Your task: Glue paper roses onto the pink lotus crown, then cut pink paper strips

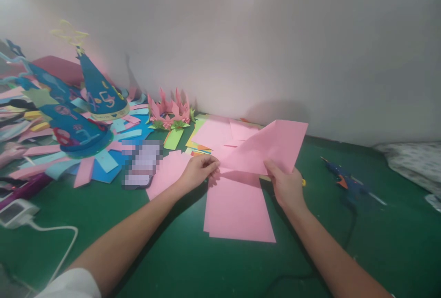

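Note:
A sheet of pink paper (272,146) is held up between my two hands, its right part bent upward. My left hand (201,169) pinches its left end, fingers pressed together. At its lower right edge, my right hand (287,183) grips it with the thumb on top; some of those fingers are hidden behind the sheet. Beneath lie more pink sheets (237,210), slightly fanned on the green table (172,256). Another pink piece (167,174) rests left of my left hand. Farther back, pink sheets (213,130) lie over yellow-green paper.
Blue cone hats (99,89) and paper strips crowd the left side. A pink paper crown (170,112) stands at the back, with a phone (143,165) in front. A glue gun (344,178) lies right, its cord trailing. A white charger (17,213) sits left; a pale wall (241,50) rises behind.

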Demonstrator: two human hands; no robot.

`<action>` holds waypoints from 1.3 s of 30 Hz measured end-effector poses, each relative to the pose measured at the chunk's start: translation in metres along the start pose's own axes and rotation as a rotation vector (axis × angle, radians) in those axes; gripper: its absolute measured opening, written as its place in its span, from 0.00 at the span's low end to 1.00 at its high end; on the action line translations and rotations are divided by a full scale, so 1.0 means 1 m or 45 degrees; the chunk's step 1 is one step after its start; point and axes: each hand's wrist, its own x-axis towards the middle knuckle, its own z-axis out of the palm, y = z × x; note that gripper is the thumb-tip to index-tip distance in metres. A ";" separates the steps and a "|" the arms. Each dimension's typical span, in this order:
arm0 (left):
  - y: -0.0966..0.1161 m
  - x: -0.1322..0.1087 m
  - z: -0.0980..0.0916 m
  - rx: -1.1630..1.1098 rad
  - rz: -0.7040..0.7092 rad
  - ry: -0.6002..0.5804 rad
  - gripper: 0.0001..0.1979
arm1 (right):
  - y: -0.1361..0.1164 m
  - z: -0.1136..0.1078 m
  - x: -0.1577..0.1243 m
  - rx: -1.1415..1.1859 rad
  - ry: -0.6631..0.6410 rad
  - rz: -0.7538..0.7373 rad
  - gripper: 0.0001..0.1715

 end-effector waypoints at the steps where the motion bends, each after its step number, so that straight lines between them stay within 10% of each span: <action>1: -0.001 0.001 0.000 0.071 0.040 0.034 0.11 | -0.002 0.000 -0.001 -0.065 0.047 -0.044 0.25; 8: -0.008 0.013 0.000 0.024 0.099 0.219 0.08 | -0.009 -0.013 -0.007 -0.380 0.122 -0.810 0.13; 12: -0.011 0.015 -0.003 -0.279 0.047 0.228 0.11 | -0.007 -0.018 -0.013 -0.644 -0.420 -1.749 0.09; 15: -0.008 0.011 -0.008 -0.211 0.118 0.223 0.11 | -0.005 -0.008 -0.021 -0.913 -0.794 -2.032 0.11; 25: -0.006 -0.004 0.003 0.898 0.737 -0.237 0.10 | 0.000 0.001 -0.032 -1.172 -1.461 -1.591 0.15; 39: 0.001 -0.005 0.000 0.818 0.707 -0.508 0.08 | 0.004 -0.006 -0.016 -0.725 -1.571 -0.959 0.18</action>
